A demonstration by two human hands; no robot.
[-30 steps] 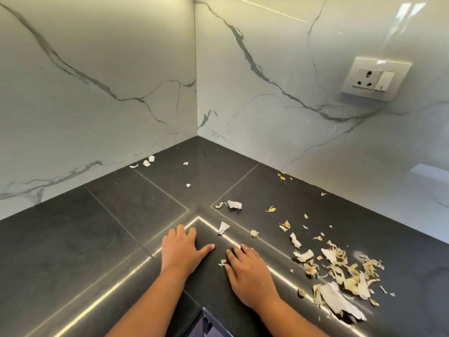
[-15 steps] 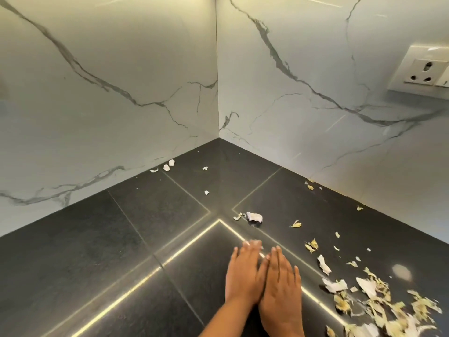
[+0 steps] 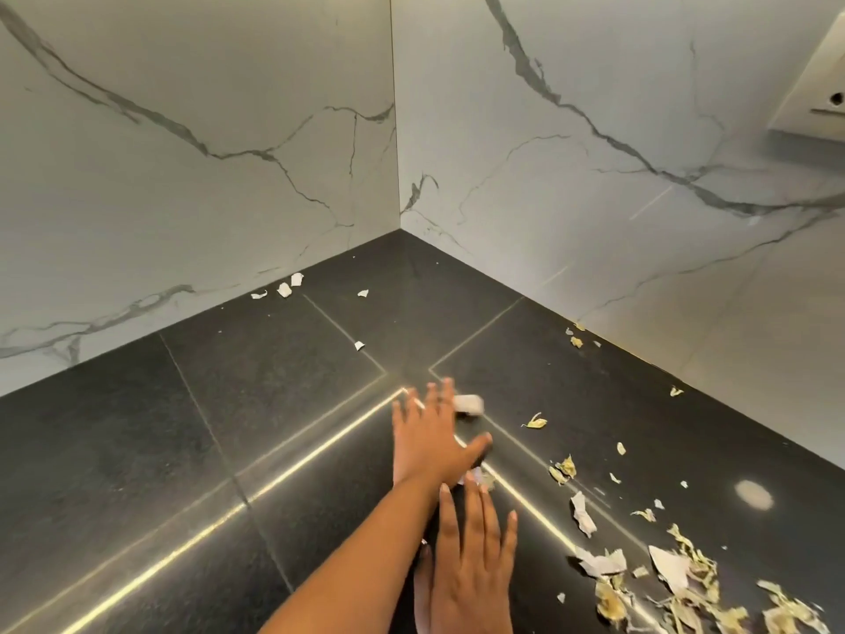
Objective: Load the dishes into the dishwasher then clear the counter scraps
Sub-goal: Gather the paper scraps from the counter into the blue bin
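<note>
Scraps (image 3: 676,574): pale peel and paper bits, heaped on the counter (image 3: 151,450) right of the hands, thinning toward the right wall (image 3: 617,185). One white scrap (image 3: 468,403) just beside the left hand's fingertips; small bits (image 3: 284,289) near the left wall (image 3: 183,153). Left hand (image 3: 430,439): flat, fingers spread, holding nothing. Right hand (image 3: 471,560): flat, fingers straight, nearer the viewer, touching the left forearm. Counter left of the hands: bare dark tile with bright seams. Socket (image 3: 818,98): high on the right wall.
</note>
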